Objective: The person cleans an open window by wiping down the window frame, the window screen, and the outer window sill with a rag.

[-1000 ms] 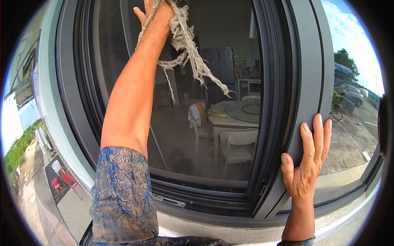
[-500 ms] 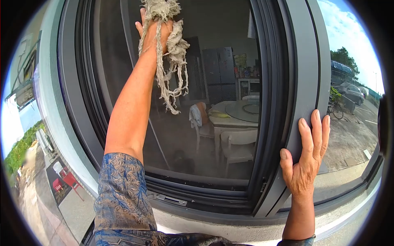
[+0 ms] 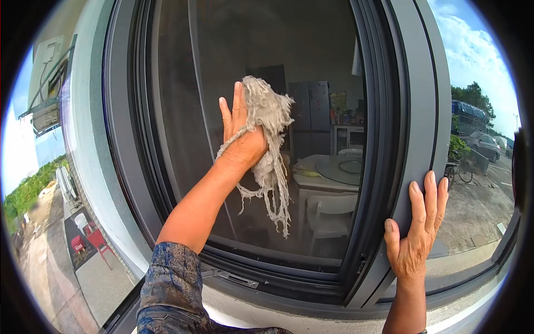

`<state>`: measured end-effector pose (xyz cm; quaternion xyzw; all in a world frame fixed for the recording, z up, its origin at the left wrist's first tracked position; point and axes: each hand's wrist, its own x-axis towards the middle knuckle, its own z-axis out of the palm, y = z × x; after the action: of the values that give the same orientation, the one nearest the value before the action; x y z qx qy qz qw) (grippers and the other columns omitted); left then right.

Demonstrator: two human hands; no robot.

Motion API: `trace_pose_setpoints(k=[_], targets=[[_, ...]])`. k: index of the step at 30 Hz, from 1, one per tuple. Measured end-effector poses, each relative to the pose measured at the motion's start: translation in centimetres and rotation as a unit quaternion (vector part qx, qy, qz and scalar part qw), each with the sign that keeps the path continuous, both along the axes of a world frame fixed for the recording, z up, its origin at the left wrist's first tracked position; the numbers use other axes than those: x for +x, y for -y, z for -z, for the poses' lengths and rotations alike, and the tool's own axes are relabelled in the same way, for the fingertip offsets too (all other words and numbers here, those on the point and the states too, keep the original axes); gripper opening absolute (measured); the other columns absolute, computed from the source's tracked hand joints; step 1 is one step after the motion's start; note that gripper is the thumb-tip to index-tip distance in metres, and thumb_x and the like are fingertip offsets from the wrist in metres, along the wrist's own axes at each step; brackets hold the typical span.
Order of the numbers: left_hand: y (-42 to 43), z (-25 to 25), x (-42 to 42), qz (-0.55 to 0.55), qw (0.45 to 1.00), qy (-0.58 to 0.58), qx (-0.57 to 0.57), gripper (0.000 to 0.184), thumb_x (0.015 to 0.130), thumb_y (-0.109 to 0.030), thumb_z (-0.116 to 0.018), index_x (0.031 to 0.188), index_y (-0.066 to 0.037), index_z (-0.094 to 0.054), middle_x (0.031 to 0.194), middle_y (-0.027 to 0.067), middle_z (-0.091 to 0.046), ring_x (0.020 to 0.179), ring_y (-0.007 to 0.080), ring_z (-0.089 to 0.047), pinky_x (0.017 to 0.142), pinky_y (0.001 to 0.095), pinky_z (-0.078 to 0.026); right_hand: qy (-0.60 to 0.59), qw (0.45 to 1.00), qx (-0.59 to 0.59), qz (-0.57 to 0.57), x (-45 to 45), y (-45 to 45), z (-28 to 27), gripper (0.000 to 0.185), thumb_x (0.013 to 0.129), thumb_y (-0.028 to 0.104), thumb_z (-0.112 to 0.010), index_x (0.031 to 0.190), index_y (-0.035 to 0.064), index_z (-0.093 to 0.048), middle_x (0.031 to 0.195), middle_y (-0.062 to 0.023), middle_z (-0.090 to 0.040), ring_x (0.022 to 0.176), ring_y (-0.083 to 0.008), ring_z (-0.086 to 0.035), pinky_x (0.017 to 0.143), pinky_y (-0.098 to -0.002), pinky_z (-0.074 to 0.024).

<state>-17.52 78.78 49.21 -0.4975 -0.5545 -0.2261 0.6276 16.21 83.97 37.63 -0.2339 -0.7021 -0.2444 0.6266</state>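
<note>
A frayed grey-beige rag (image 3: 268, 106) lies against the dark window pane (image 3: 233, 39), its loose strands hanging down past my wrist. My left hand (image 3: 245, 147) holds it to the pane near the middle. Two fingers stretch upward beside the cloth; the rest of the fingers are hidden by it. On the right, my right hand (image 3: 414, 242) rests flat on the grey window frame (image 3: 425, 111), fingers spread and holding nothing.
Through the pane I see a round-topped table (image 3: 342, 167), a white chair (image 3: 332, 214) and a grey cabinet (image 3: 309, 106). A metal stay (image 3: 236, 278) sits along the lower frame. Outside left is a red chair (image 3: 99, 242); a parked car (image 3: 483, 145) is at right.
My left hand has slid the rag down and to the right across the pane. My right hand stays on the frame. The view has shifted slightly.
</note>
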Motion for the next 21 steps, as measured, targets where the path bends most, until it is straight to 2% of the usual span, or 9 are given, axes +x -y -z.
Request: trace_pose_setpoints(k=[3, 5, 9, 11, 15, 17, 19, 20, 21], targets=[[-0.8, -7.5, -2.3, -0.001, 0.999, 0.015, 0.039, 0.060, 0.088, -0.029, -0.051, 0.143, -0.014, -0.031, 0.151, 0.0146, -0.021, 0.142, 0.0336, -0.006, 0.106, 0.0652, -0.003, 0.000, 1.000, -0.002, -0.001, 0.1, 0.0, 0.1, 0.052, 0.084, 0.034, -0.059, 0.130, 0.0113, -0.049, 0.142, -0.0167, -0.038, 0.136, -0.0402, -0.024, 0.110, -0.0537, -0.0160], [-1.9, -12.4, -3.7, -0.070, 0.993, 0.026, 0.091, 0.059, 0.090, -0.034, -0.047, 0.144, -0.014, -0.029, 0.152, 0.0140, -0.017, 0.142, 0.0306, -0.005, 0.107, 0.0643, -0.004, 0.001, 1.000, -0.003, -0.001, 0.1, 0.0, 0.1, 0.053, 0.084, 0.035, -0.059, 0.130, 0.0109, -0.050, 0.142, -0.0176, -0.038, 0.136, -0.0408, -0.024, 0.110, -0.0540, -0.0160], [-1.9, -22.7, -4.8, 0.004, 0.977, 0.139, 0.164, 0.052, 0.089, -0.036, -0.046, 0.137, -0.017, -0.042, 0.148, 0.0103, -0.030, 0.141, 0.0311, -0.012, 0.102, 0.0702, -0.009, 0.013, 1.000, -0.013, 0.002, 0.4, 0.0, 0.2, 0.053, 0.084, 0.037, -0.059, 0.129, 0.0096, -0.050, 0.141, -0.0194, -0.038, 0.135, -0.0421, -0.025, 0.109, -0.0553, -0.0160], [-1.6, -24.4, -2.7, 0.001, 0.961, 0.218, 0.171, 0.050, 0.089, -0.034, -0.045, 0.136, -0.019, -0.043, 0.145, 0.0101, -0.035, 0.141, 0.0316, -0.014, 0.104, 0.0674, -0.012, 0.012, 1.000, -0.016, 0.005, 0.4, -0.1, 0.1, 0.053, 0.084, 0.038, -0.059, 0.128, 0.0091, -0.050, 0.141, -0.0196, -0.038, 0.135, -0.0427, -0.025, 0.109, -0.0563, -0.0161], [-4.6, -25.8, -3.0, 0.050, 0.938, 0.177, 0.293, 0.051, 0.089, -0.036, -0.045, 0.137, -0.016, -0.042, 0.146, 0.0115, -0.033, 0.140, 0.0327, -0.015, 0.108, 0.0617, -0.014, 0.019, 1.000, -0.013, -0.002, 0.4, -0.2, 0.1, 0.053, 0.085, 0.039, -0.059, 0.128, 0.0083, -0.050, 0.141, -0.0196, -0.038, 0.135, -0.0427, -0.024, 0.108, -0.0568, -0.0167], [-3.3, -25.4, -0.3, 0.031, 0.979, 0.147, 0.137, 0.048, 0.086, -0.035, -0.045, 0.127, -0.011, -0.052, 0.136, 0.0180, -0.045, 0.129, 0.0362, -0.036, 0.105, 0.0604, -0.020, 0.014, 1.000, -0.008, 0.006, 0.3, -0.2, 0.2, 0.053, 0.085, 0.039, -0.058, 0.128, 0.0081, -0.050, 0.141, -0.0196, -0.038, 0.135, -0.0429, -0.024, 0.109, -0.0564, -0.0170], [-3.6, -25.7, 1.9, 0.134, 0.976, 0.168, -0.031, 0.056, 0.086, -0.024, -0.046, 0.138, -0.008, -0.038, 0.146, 0.0203, -0.028, 0.137, 0.0383, -0.021, 0.109, 0.0493, -0.021, 0.014, 1.000, -0.006, 0.009, 0.2, -0.3, 0.2, 0.053, 0.085, 0.039, -0.057, 0.128, 0.0080, -0.050, 0.141, -0.0195, -0.038, 0.135, -0.0429, -0.024, 0.109, -0.0560, -0.0172], [-6.2, -24.3, 1.6, 0.141, 0.978, -0.026, 0.150, 0.046, 0.084, -0.018, -0.047, 0.129, -0.006, -0.045, 0.137, 0.0219, -0.038, 0.128, 0.0400, -0.032, 0.104, 0.0454, -0.029, 0.010, 1.000, -0.003, 0.015, 0.2, -0.3, 0.3, 0.053, 0.086, 0.039, -0.057, 0.128, 0.0079, -0.050, 0.141, -0.0195, -0.038, 0.135, -0.0430, -0.023, 0.109, -0.0555, -0.0175], [-8.4, -22.9, 1.0, 0.137, 0.912, -0.219, 0.320, 0.038, 0.083, -0.012, -0.048, 0.120, -0.004, -0.052, 0.127, 0.0236, -0.047, 0.120, 0.0417, -0.043, 0.098, 0.0415, -0.037, 0.013, 1.000, -0.003, 0.014, 0.1, -0.2, 0.3, 0.053, 0.086, 0.039, -0.057, 0.128, 0.0079, -0.050, 0.141, -0.0195, -0.038, 0.135, -0.0430, -0.023, 0.109, -0.0555, -0.0175]])
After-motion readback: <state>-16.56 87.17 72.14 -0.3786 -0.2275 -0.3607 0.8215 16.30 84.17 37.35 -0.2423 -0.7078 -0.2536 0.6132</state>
